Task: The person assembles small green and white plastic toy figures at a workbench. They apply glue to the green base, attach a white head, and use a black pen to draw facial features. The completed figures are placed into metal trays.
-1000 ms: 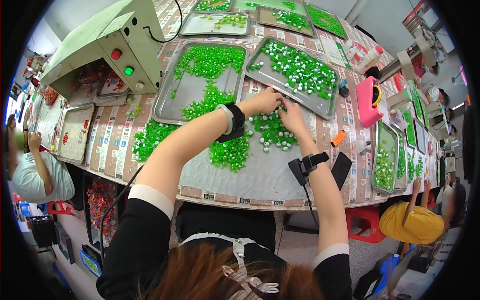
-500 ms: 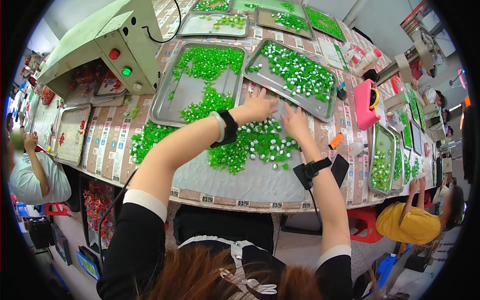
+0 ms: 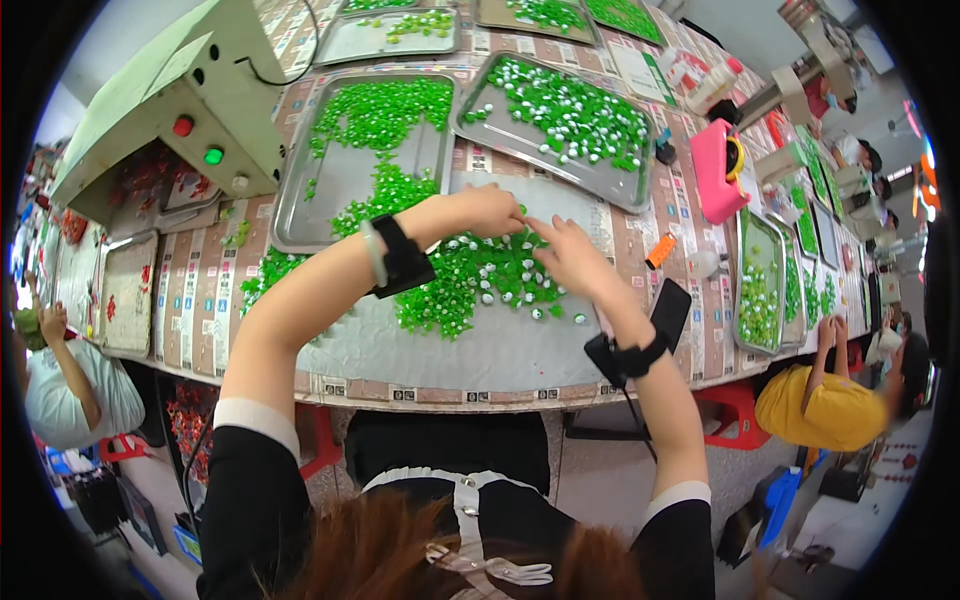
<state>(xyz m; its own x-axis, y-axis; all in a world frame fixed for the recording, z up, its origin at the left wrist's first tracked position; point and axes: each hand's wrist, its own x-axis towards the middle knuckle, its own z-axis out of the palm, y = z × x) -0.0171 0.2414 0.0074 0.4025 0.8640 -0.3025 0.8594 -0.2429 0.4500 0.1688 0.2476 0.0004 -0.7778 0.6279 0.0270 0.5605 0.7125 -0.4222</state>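
A loose pile of small green plastic pieces (image 3: 440, 305), some with white round parts, lies on a grey sheet (image 3: 400, 360) in front of me. My left hand (image 3: 488, 211) is over the pile's far edge with its fingers curled in; anything between them is too small or hidden to make out. My right hand (image 3: 578, 258) reaches in from the right, its fingers stretched toward the left fingertips, nearly touching them. Its index finger and thumb are apart. Beyond the hands lie a metal tray of green pieces (image 3: 290, 215) and a tilted tray of green-and-white pieces (image 3: 612, 193).
A pale green machine (image 3: 215, 110) with red and green buttons stands at the left. On the right are a pink holder (image 3: 715, 170), an orange lighter-like object (image 3: 660, 250), a black phone-like slab (image 3: 672, 305) and another tray (image 3: 742, 330). Other people sit at both sides.
My two hands have come together, fingertips nearly meeting over the pile's far edge. The left fingers, spread before, are now curled. The whole view has shifted slightly.
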